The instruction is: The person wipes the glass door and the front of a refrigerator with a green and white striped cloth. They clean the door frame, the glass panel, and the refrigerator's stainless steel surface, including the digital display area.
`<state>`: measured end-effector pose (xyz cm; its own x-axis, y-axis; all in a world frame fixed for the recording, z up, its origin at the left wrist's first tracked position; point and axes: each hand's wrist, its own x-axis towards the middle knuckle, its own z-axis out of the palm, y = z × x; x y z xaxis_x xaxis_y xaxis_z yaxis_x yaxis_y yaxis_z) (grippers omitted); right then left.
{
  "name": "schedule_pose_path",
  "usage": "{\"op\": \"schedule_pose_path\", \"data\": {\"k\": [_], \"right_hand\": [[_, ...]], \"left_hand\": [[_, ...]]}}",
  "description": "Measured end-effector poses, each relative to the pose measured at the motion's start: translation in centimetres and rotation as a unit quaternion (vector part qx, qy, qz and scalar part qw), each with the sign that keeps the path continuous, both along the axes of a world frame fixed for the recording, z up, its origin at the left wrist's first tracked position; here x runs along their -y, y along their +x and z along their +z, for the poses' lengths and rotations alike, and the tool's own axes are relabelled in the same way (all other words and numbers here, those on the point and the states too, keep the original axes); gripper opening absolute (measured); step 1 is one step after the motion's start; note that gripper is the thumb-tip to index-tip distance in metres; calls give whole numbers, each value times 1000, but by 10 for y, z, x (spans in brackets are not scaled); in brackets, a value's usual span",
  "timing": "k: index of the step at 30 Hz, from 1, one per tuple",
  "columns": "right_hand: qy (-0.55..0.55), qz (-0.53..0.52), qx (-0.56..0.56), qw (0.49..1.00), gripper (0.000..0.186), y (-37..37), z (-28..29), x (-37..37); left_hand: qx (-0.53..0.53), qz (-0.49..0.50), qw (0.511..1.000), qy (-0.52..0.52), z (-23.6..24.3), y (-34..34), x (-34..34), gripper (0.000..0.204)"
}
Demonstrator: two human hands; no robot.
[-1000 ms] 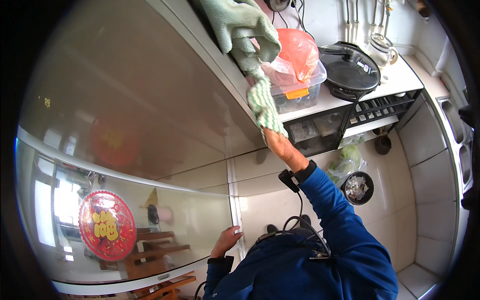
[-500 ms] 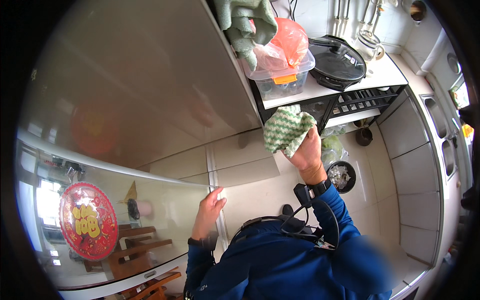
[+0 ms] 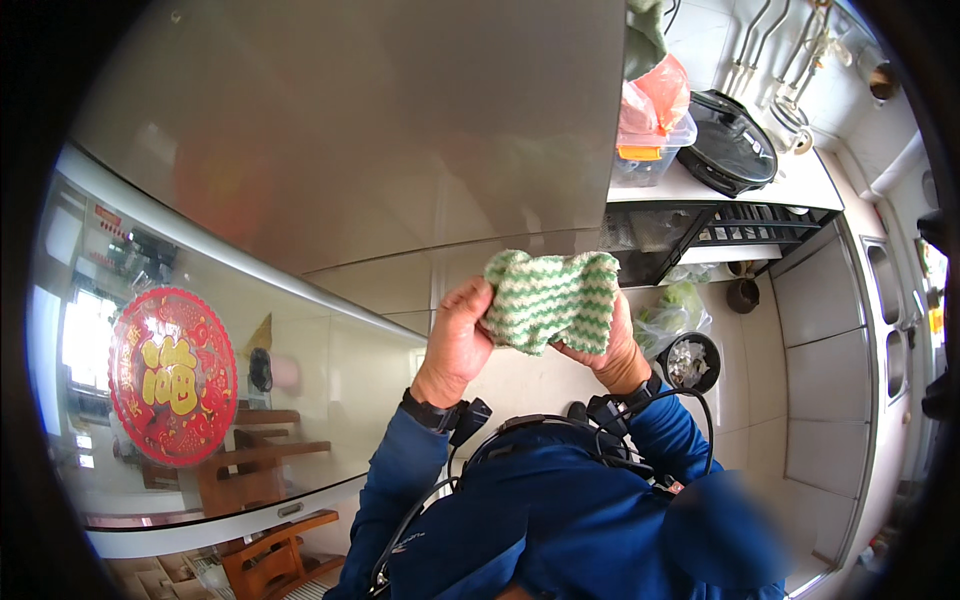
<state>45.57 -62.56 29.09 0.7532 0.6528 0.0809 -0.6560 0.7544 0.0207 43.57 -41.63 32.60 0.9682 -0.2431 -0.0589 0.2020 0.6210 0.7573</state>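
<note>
Green and white stripes, front and centre: it's the cloth [image 3: 555, 303], up in the air between left hand [image 3: 457, 338] and right hand [image 3: 617, 350], just ahead of a blue jacket [image 3: 460, 545]. The left curls its fingers and thumb onto one edge; the right is closed around the opposite side (some fingers tucked out of sight). Over at left, a round red sticker [image 3: 172, 377] on a glossy door [image 3: 335, 400]! Upper right, a black pan [image 3: 735, 145] sits on the white counter [image 3: 808, 187], beside a clear box [image 3: 650, 170].
</note>
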Motion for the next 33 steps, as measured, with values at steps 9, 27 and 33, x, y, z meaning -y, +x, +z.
{"op": "schedule_pose_path", "data": {"k": [9,27,33], "right_hand": [[-199,-35,39,979,69,-1,-39,-13],[-173,-16,-40,984,51,-21,-35,-36],[-163,-254,45,952,51,-11,-32,27]], "left_hand": [[19,60,993,-101,21,-9,-42,20],[363,-85,695,615,59,-32,14,39],[600,195,673,386,139,-68,-23,52]]}}
